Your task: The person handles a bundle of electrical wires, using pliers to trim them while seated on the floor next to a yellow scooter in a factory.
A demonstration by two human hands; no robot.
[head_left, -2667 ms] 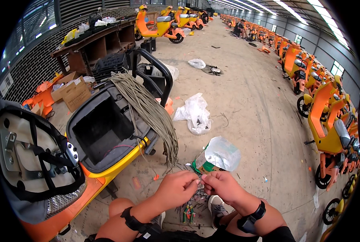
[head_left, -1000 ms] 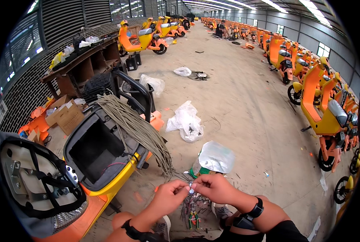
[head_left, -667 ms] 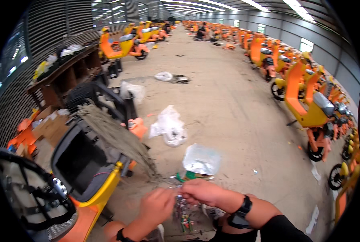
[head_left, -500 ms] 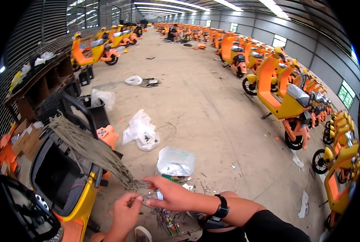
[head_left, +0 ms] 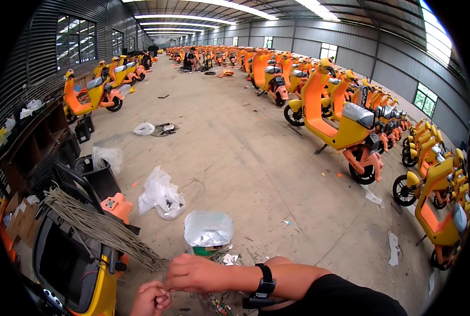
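My left hand [head_left: 151, 298] is closed, its fingers curled together at the bottom of the view. Against it, my right hand [head_left: 195, 275] bends over with fingertips pressed to the left hand's fingers; whatever they pinch is hidden. Just beyond the hands ends a bundle of long grey-green cables [head_left: 106, 226], lying across a yellow scooter body [head_left: 104, 287] with an open black compartment [head_left: 69, 255]. Below my right wrist, partly covered by the arm, small hand tools with coloured handles [head_left: 220, 305] lie on the floor among scraps.
A plastic-covered container [head_left: 208, 230] stands beyond my right hand, with a crumpled clear bag [head_left: 161, 195] farther left. Yellow-orange scooters [head_left: 340, 124] line the right side; more stand at the left wall. A dark shelf [head_left: 37, 137] stands at left. Another person [head_left: 193, 59] sits far off.
My right hand has moved down and left, from spread fingers to curled ones meeting the left hand. The left hand sits lower. The whole view has shifted, with the scene sliding left.
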